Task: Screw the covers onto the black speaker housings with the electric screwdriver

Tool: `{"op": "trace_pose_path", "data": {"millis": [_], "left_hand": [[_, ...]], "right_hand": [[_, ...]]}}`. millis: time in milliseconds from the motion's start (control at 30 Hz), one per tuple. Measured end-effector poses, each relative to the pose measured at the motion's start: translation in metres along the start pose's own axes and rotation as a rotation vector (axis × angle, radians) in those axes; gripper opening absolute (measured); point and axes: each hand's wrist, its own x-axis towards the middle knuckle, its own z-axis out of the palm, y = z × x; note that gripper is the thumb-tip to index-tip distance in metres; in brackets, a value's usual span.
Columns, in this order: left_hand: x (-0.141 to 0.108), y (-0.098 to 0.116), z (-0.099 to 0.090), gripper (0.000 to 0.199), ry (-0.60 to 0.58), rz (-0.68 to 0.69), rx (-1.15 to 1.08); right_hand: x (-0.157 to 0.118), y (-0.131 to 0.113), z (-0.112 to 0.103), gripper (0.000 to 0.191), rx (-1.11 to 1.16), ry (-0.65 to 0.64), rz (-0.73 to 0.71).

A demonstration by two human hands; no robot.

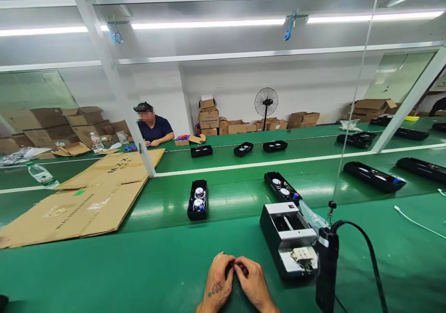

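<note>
My left hand (218, 278) and my right hand (251, 280) meet fingertip to fingertip over the green work surface near the bottom middle. The fingers of both are curled and pinched together, and whatever may be between them is too small to make out. Just right of my right hand stands a black and silver machine (296, 238). Beyond the hands, a black housing with two round silver parts (197, 200) lies on the green belt (167, 206). A similar black housing (282, 187) sits behind the machine.
A black power screwdriver (326, 269) hangs by a cord at the right. Flattened cardboard (80, 206) covers the left, beside a plastic bottle (42, 175). Several black housings lie farther off. Across the belt sits a person (155, 127) in a dark cap. A white post (134, 127) rises between.
</note>
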Motion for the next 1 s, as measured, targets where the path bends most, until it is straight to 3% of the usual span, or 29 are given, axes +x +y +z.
{"op": "trace_pose_path", "data": {"millis": [500, 767, 1000], "left_hand": [[-0.0006, -0.0066, 0.0018, 0.025, 0.002, 0.042, 0.003], [0.0042, -0.0053, 0.0037, 0.022, 0.029, 0.113, 0.032], [0.007, -0.0047, 0.0028, 0.026, 0.061, 0.159, 0.05]], "right_hand": [[-0.0003, 0.0062, 0.0063, 0.036, -0.061, 0.042, -0.061], [0.0008, 0.0076, 0.0035, 0.035, -0.141, 0.197, -0.199], [0.0018, 0.0029, 0.0043, 0.032, -0.129, 0.183, -0.221]]}}
